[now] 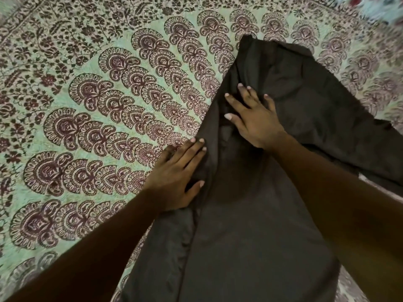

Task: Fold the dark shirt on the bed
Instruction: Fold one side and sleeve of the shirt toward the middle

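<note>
The dark shirt (250, 225) lies spread on the bed, running from the near edge of the view up to the far right, with one part stretching off to the right. My left hand (176, 177) rests flat on the shirt's left edge, fingers straight, partly on the bedspread. My right hand (255, 118) presses flat on the cloth further up, fingers spread over a crease near the shirt's left side. Both forearms reach in from below and cover parts of the shirt.
A pale green bedspread (98, 105) with dark red paisley and floral print covers the bed on the left and beyond the shirt. A light floral cloth (379, 5) shows at the top right corner.
</note>
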`<action>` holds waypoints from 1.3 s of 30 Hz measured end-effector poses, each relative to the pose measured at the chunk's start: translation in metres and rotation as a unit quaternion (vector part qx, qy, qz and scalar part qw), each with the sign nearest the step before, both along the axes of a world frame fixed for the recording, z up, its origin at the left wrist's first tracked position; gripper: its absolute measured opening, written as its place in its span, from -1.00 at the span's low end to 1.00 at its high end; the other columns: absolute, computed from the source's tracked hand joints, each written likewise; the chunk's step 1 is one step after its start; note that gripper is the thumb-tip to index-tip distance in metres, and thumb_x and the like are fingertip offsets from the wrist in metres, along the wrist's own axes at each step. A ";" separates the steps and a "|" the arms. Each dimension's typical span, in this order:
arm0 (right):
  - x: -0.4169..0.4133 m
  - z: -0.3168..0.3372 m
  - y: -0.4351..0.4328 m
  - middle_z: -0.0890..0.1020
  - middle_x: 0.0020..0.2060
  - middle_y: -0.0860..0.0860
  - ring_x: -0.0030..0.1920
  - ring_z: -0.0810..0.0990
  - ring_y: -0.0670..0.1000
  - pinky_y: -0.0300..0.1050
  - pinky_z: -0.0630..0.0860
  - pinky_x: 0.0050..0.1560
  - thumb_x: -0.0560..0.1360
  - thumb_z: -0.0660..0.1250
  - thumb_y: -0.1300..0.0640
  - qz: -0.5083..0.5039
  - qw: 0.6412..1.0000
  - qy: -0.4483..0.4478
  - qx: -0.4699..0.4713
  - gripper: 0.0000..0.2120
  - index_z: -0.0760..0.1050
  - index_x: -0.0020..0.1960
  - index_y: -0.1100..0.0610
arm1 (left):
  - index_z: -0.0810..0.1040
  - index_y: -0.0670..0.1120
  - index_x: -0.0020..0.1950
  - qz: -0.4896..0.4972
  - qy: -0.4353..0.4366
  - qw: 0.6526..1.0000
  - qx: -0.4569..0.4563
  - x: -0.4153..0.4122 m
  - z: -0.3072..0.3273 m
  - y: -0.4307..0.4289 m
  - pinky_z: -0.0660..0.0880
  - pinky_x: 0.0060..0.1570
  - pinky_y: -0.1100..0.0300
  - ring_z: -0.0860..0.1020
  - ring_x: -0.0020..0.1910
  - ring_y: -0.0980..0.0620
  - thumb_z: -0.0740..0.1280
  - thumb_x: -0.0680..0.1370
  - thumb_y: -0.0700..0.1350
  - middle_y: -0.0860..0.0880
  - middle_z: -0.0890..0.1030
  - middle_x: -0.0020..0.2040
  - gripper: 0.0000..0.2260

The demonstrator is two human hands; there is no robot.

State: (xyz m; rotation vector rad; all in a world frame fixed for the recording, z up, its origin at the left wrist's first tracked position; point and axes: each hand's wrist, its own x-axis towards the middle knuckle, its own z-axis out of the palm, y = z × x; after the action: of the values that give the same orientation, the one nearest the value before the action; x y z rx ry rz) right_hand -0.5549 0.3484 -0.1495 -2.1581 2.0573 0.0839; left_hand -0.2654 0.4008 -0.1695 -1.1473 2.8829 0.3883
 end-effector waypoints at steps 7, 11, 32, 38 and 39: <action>-0.044 0.007 -0.026 0.13 0.68 -0.09 0.67 0.09 0.01 0.42 -0.02 0.56 0.62 -0.15 -0.45 -0.117 0.991 0.017 0.061 -0.24 0.10 0.69 -0.06 | 0.20 -0.06 0.68 0.001 0.002 1.000 0.005 -0.001 0.001 -0.006 0.20 0.53 -0.16 0.07 0.69 0.03 0.23 0.57 0.27 0.00 0.12 0.71 -0.25; -0.034 0.004 -0.031 0.20 0.66 0.11 0.66 0.13 0.16 0.36 0.01 0.59 0.64 -0.12 -0.40 -0.050 0.997 0.054 -0.028 -0.20 0.20 0.65 0.13 | 0.25 -0.07 0.66 -0.007 0.003 1.000 0.002 0.001 0.001 -0.008 0.21 0.51 -0.15 0.11 0.68 0.01 0.26 0.56 0.26 -0.02 0.15 0.70 -0.25; -0.018 -0.004 -0.086 0.10 0.69 0.05 0.68 0.07 0.08 0.29 -0.01 0.62 0.57 -0.26 -0.49 0.068 0.996 0.062 0.021 -0.08 0.04 0.70 0.09 | 0.27 -0.05 0.66 0.001 0.038 0.999 0.028 0.001 -0.003 -0.012 0.30 0.47 -0.19 0.14 0.67 0.03 0.31 0.52 0.25 0.01 0.17 0.69 -0.23; -0.039 -0.010 -0.123 -0.05 0.71 -0.04 0.69 -0.05 0.03 0.22 -0.16 0.63 0.53 -0.22 -0.55 -0.055 0.996 0.035 0.059 -0.08 -0.11 0.72 -0.03 | 0.26 -0.04 0.66 -0.001 0.027 0.999 0.030 0.001 -0.004 -0.012 0.26 0.48 -0.16 0.12 0.67 0.05 0.28 0.53 0.27 0.01 0.17 0.70 -0.24; -0.037 -0.009 -0.131 -0.06 0.71 -0.02 0.70 -0.08 0.04 0.23 -0.18 0.63 0.55 -0.19 -0.54 -0.077 0.994 0.034 0.066 -0.08 -0.11 0.72 0.00 | 0.26 -0.04 0.66 0.000 0.025 0.999 0.030 0.001 -0.004 -0.012 0.26 0.48 -0.16 0.12 0.67 0.05 0.28 0.53 0.27 0.00 0.17 0.69 -0.24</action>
State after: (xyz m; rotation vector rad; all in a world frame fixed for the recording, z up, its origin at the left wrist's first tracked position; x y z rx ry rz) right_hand -0.5923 0.2175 -0.1581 -1.9402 2.1815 0.2701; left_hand -0.2648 0.3890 -0.1732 -1.1441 2.8915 0.5065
